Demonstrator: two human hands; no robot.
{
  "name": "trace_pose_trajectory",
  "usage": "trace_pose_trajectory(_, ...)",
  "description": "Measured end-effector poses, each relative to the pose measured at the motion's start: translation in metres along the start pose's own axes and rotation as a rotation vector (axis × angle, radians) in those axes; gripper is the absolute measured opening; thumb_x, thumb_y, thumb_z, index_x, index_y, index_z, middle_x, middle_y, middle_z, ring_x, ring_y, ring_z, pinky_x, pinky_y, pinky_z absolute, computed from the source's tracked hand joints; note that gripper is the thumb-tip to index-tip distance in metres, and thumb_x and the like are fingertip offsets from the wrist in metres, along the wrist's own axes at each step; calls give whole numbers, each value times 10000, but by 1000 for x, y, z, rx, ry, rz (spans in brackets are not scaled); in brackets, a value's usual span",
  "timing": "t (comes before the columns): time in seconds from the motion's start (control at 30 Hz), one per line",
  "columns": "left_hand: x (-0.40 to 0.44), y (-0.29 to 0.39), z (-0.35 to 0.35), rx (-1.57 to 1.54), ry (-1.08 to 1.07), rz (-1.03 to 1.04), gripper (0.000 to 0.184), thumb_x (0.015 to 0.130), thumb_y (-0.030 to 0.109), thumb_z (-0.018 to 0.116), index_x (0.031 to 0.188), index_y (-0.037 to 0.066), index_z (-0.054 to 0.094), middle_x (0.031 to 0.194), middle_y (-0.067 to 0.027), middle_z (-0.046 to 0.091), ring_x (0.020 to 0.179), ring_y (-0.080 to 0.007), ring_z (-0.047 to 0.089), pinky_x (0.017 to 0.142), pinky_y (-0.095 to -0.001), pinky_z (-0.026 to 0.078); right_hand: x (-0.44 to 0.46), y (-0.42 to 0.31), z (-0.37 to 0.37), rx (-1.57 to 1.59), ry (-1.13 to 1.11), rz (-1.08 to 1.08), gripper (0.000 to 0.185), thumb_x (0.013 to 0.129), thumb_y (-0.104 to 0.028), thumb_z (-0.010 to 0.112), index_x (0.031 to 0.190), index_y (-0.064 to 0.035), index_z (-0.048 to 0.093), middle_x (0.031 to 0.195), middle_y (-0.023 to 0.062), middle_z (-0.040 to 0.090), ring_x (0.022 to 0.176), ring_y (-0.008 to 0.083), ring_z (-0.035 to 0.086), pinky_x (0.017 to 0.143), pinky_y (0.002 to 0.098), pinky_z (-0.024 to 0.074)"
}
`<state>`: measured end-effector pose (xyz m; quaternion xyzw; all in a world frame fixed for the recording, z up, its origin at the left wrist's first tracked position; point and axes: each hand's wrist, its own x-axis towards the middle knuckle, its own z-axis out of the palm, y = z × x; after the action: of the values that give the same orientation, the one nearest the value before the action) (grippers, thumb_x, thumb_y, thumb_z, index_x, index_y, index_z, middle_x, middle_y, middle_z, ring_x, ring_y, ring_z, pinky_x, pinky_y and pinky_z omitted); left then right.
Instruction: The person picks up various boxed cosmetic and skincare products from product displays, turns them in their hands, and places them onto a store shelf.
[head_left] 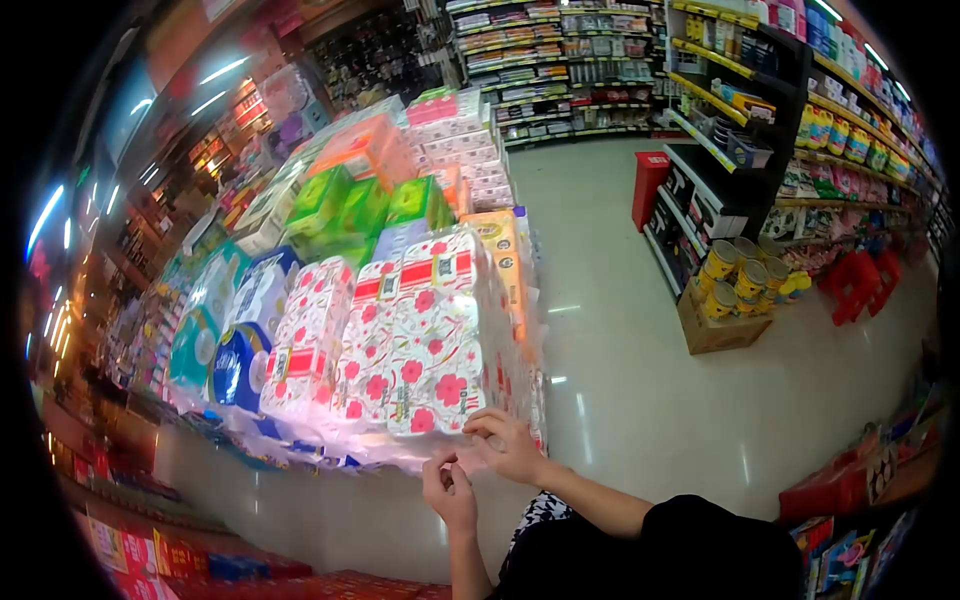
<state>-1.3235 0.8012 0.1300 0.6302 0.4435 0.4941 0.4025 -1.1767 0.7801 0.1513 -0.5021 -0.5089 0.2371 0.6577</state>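
Observation:
A white pack of tissue paper with red flowers lies on a tall display stack, its near edge in front of me. My right hand is at the near right corner of this pack, with fingers bent and their tips at the wrapping. Just below and to its left is my left hand, its fingers curled together near the clear plastic along the stack's front edge. Whatever either hand pinches is too small to make out. More floral packs lie alongside to the left.
Blue packs, teal packs, green packs and orange packs share the display. Across the aisle floor, yellow cans stand in a cardboard box. Stocked shelves line the back; red goods lie at lower right.

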Motion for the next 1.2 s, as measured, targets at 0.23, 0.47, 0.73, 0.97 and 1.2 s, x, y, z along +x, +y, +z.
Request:
trace_pose_trajectory(0.23,15,24,75,35,-71,284,174,836,-80,582,986,-11,639,930,-111,625,701,-194,591,625,-293,487,40,5,-62,-65,183,-98,141,880,27,610,1001,-4,675,991,90,659,777,152,648,659,271,517)
trace_pose_trajectory(0.47,45,26,182,-4,-203,425,234,771,-77,633,995,-11,624,861,-150,631,714,-282,606,633,-350,485,108,36,-126,-104,215,-162,131,876,56,576,955,9,670,937,99,666,781,159,637,713,273,519)
trace_pose_trajectory(0.73,114,9,262,-92,-268,-1,226,861,-43,609,1085,-17,612,928,-116,642,686,-164,599,645,-297,486,176,73,-193,-120,190,-70,134,886,68,568,950,16,674,939,102,667,773,151,650,709,271,527)
trace_pose_trajectory(0.97,159,-4,301,-211,-207,-155,232,917,-26,569,1148,-22,586,986,-83,635,722,-105,594,645,-250,485,229,94,-221,-135,145,-106,123,889,61,574,950,23,674,952,104,672,775,159,658,710,271,530)
trace_pose_trajectory(1.2,191,-11,330,-239,-240,-188,231,932,-26,527,1161,-22,557,1014,-71,622,623,-66,543,549,-216,442,254,111,-244,-154,182,-109,125,873,67,584,940,22,680,919,105,676,794,172,658,714,278,527)
